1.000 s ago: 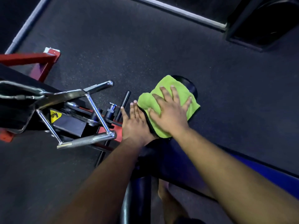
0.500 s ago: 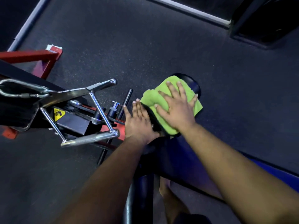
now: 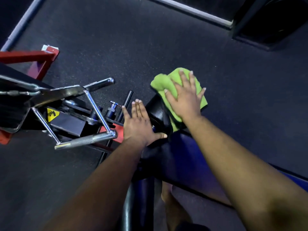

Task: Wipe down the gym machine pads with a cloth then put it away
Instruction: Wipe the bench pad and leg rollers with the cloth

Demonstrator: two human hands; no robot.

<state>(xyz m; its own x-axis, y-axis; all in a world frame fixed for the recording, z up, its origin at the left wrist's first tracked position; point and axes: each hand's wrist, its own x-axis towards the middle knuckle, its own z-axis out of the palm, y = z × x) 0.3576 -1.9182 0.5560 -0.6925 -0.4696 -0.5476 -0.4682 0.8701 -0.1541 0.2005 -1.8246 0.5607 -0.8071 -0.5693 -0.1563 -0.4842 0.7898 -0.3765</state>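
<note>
Right hand [image 3: 185, 99] splayed flat, pressing green cloth [image 3: 164, 84] onto black machine pad [image 3: 156, 110] (palm pressure for wiping). Left hand [image 3: 139, 123] open, grasping nothing, bracing pad's side, probably steadying it.

bunched lime-green cloth [image 3: 164, 85] draped over the black machine pad [image 3: 155, 110].

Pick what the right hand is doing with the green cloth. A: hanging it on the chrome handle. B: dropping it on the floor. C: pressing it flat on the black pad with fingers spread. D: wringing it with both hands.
C: the right hand lies open, fingers spread, on the green cloth atop the black pad; the left hand rests beside it.
</note>
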